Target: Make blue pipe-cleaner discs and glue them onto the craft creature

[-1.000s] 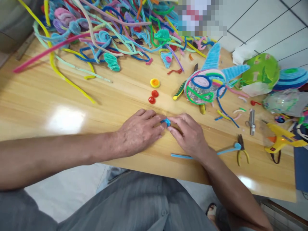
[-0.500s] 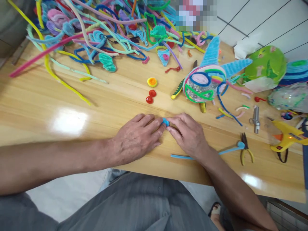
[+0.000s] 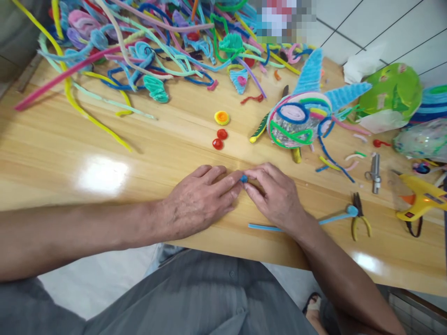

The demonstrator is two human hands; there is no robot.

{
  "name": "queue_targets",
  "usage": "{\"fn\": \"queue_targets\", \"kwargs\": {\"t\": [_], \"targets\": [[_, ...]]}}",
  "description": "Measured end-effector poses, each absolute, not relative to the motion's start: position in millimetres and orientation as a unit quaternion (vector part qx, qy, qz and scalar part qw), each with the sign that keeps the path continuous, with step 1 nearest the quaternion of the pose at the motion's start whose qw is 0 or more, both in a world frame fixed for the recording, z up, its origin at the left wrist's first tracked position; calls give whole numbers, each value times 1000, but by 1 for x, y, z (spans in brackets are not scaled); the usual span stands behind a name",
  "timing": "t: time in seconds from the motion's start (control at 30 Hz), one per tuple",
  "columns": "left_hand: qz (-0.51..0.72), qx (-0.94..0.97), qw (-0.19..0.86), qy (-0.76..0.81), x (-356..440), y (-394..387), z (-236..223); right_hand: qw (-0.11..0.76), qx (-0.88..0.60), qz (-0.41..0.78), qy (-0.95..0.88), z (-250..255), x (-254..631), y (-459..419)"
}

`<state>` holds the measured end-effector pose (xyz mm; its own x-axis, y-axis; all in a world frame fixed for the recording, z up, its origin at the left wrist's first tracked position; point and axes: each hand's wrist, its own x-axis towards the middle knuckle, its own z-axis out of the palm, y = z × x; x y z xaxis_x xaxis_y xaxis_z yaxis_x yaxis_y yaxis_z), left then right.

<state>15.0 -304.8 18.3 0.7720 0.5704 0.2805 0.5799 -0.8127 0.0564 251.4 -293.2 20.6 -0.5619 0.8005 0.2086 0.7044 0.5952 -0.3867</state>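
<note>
My left hand and my right hand lie on the wooden table with their fingertips meeting. Between those fingertips sits a small blue pipe-cleaner coil, pinched from both sides and mostly covered by the fingers. A light blue pipe cleaner runs under my right wrist and ends in a curl near the pliers. Two red coils and a yellow-orange coil rest on the table just beyond my hands.
A tangled heap of coloured pipe cleaners covers the far left. A pipe-cleaner fish figure stands at centre right. Yellow-handled pliers, a small metal tool, a yellow glue gun and a green balloon-like object lie to the right.
The blue coil shows less than before as my fingertips have closed further over it. Both hands stay in place on the table.
</note>
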Motion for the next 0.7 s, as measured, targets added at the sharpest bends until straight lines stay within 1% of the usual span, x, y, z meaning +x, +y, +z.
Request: {"fn": "queue_targets", "kwargs": {"t": [0.23,0.4,0.7], "targets": [[-139,-944,22,-297,16,-306,18,183,-439,162,-865,22,252,-291],[-143,-944,26,-297,15,-306,19,186,-427,161,-870,22,253,-290],[-136,-946,-4,-294,14,-305,21,201,-437,188,-856,20,251,-291]]}}
